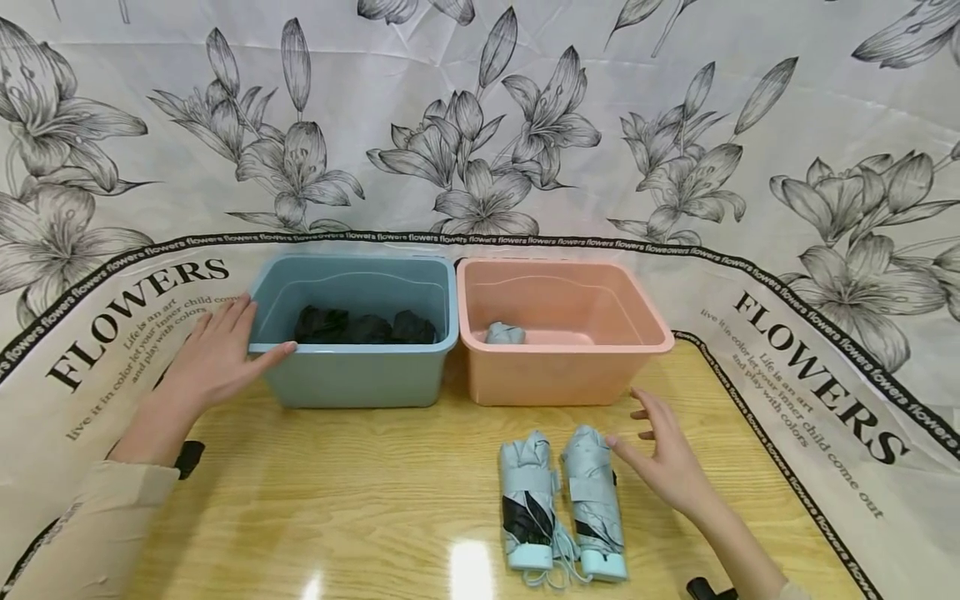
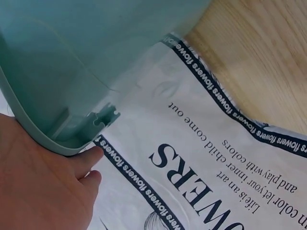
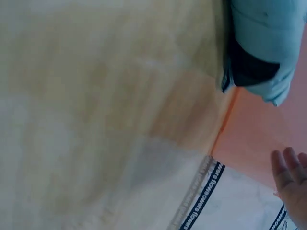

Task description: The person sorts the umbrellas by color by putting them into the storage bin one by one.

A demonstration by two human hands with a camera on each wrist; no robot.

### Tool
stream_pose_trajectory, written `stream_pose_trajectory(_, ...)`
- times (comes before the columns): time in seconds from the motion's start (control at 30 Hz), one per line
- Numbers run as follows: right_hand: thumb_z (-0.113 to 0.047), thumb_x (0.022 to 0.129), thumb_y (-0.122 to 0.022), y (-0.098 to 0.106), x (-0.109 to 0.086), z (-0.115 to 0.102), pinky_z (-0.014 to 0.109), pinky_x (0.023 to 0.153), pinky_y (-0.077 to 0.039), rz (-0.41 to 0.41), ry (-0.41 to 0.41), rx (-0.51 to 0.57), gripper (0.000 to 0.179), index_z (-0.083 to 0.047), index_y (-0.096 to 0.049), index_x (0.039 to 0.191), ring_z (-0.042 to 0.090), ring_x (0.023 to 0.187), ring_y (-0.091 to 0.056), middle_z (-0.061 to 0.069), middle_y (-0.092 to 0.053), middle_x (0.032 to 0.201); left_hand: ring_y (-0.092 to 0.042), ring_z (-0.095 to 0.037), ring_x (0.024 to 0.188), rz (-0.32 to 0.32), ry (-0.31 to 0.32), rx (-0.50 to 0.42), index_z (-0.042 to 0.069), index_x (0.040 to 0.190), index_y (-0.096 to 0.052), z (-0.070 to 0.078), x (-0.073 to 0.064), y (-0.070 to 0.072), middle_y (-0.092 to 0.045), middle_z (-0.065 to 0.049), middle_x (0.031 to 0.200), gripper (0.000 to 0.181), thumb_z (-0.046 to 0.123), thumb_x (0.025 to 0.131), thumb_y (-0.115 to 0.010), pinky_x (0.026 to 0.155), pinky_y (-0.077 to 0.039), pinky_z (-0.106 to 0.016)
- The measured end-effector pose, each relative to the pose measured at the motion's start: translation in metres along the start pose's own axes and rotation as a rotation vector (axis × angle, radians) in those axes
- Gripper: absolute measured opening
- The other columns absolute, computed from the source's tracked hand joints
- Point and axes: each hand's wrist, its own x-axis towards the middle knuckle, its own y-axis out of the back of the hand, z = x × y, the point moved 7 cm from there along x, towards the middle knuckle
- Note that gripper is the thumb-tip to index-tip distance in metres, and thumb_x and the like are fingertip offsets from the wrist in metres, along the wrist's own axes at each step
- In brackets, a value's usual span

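Note:
My left hand (image 1: 217, 354) rests against the left side of a blue bin (image 1: 360, 379), its thumb on the front rim. The left wrist view also shows that hand (image 2: 48, 177) at the bin's edge (image 2: 33, 132). Three black fabric bundles (image 1: 367, 328) lie inside the bin. Two light-blue folded umbrellas (image 1: 527, 500) (image 1: 594, 504) lie side by side on the table, handles toward me. Just right of the right-hand one, my right hand (image 1: 667, 454) hovers with loosely bent fingers and holds nothing. In the right wrist view, that hand (image 3: 292, 187) appears at the edge.
A pink bin (image 1: 562, 379) stands right beside the blue one, with a light-blue fabric bundle (image 1: 506, 333) inside. Behind the bins hangs a flower-printed cloth (image 1: 480, 125), which also covers the sides of the wooden table (image 1: 360, 492).

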Motion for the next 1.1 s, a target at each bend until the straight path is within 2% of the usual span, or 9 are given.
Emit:
stream_pose_trajectory(0.1,-0.03,0.097,-0.076,-0.015,-0.009,0.004,0.052,0.092,-0.054,-0.12,-0.045,0.007,0.086,-0.002,-0.027,0.162,0.038,0.123,-0.051,0.027,-0.033,0.156,-0.007,-0.058,0.152,-0.017,-0.001,0.005,-0.016,0.159,-0.009,-0.001,0.0,-0.001,-0.003,-0.038,0.166,0.106,0.068,0.103,-0.04,0.123,-0.003,-0.068)
stream_pose_trajectory(0.23,-0.039,0.094,-0.078,-0.032,-0.015,0.009,0.045,0.086,-0.056,-0.253,-0.104,0.0,0.098,0.005,-0.022,0.162,0.036,0.116,-0.055,0.031,-0.027,0.158,-0.006,-0.058,0.152,-0.026,0.001,0.01,-0.017,0.158,-0.007,-0.002,0.0,-0.001,-0.001,-0.039,0.165,0.107,0.068,0.104,-0.039,0.123,-0.003,-0.067)
stream_pose_trajectory(0.37,-0.046,0.092,-0.078,-0.044,-0.02,0.01,0.061,0.1,-0.051,-0.331,-0.118,-0.028,0.104,0.009,-0.022,0.16,0.049,0.126,-0.052,0.036,-0.029,0.157,-0.006,-0.059,0.151,-0.027,-0.004,0.015,-0.018,0.158,-0.007,-0.002,-0.001,-0.001,-0.001,-0.04,0.164,0.107,0.068,0.104,-0.039,0.123,-0.003,-0.067)
stream_pose_trajectory(0.47,-0.05,0.092,-0.077,-0.05,-0.021,0.01,0.073,0.11,-0.035,-0.352,-0.106,-0.047,0.105,0.01,-0.023,0.16,0.059,0.14,-0.038,0.039,-0.031,0.157,-0.007,-0.059,0.151,-0.03,-0.008,0.013,-0.019,0.157,-0.008,0.0,0.0,-0.001,-0.003,-0.041,0.164,0.107,0.068,0.104,-0.039,0.123,-0.004,-0.067)
stream_pose_trajectory(0.63,-0.052,0.09,-0.078,-0.057,-0.02,0.011,0.071,0.114,-0.032,-0.378,-0.153,-0.026,0.107,0.008,-0.023,0.16,0.059,0.144,-0.033,0.039,-0.031,0.158,-0.007,-0.059,0.151,-0.028,-0.017,0.003,-0.02,0.157,-0.008,0.001,0.001,-0.001,-0.004,-0.042,0.163,0.106,0.067,0.104,-0.039,0.123,-0.004,-0.067)
stream_pose_trajectory(0.73,-0.048,0.088,-0.081,-0.059,-0.018,0.012,0.07,0.113,-0.034,-0.376,-0.185,-0.006,0.106,0.008,-0.027,0.159,0.058,0.142,-0.037,0.038,-0.035,0.157,-0.007,-0.059,0.151,-0.027,-0.02,-0.003,-0.02,0.157,-0.008,0.002,0.001,-0.001,-0.004,-0.042,0.163,0.106,0.066,0.105,-0.039,0.123,-0.004,-0.067)
stream_pose_trajectory(0.9,-0.039,0.084,-0.087,-0.06,-0.017,0.013,0.062,0.104,-0.048,-0.341,-0.206,0.002,0.099,0.011,-0.036,0.153,0.051,0.129,-0.054,0.036,-0.047,0.148,-0.008,-0.06,0.151,-0.026,-0.02,-0.004,-0.02,0.157,-0.008,0.003,0.001,-0.001,-0.004,-0.043,0.163,0.106,0.066,0.104,-0.039,0.123,-0.005,-0.068)
stream_pose_trajectory(1.0,-0.033,0.082,-0.088,-0.06,-0.017,0.014,0.05,0.091,-0.057,-0.328,-0.229,0.034,0.096,0.01,-0.038,0.152,0.04,0.112,-0.065,0.033,-0.053,0.141,-0.008,-0.06,0.151,-0.021,-0.019,-0.003,-0.02,0.157,-0.009,0.004,0.001,-0.001,-0.005,-0.043,0.163,0.107,0.067,0.104,-0.04,0.123,-0.006,-0.068)
stream_pose_trajectory(1.1,-0.028,0.081,-0.089,-0.06,-0.017,0.015,0.036,0.078,-0.059,-0.316,-0.251,0.076,0.094,0.01,-0.038,0.151,0.028,0.095,-0.068,0.03,-0.057,0.133,-0.009,-0.06,0.15,-0.015,-0.021,0.003,-0.021,0.156,-0.01,0.004,0.001,0.0,-0.006,-0.043,0.163,0.106,0.067,0.104,-0.04,0.122,-0.007,-0.068)
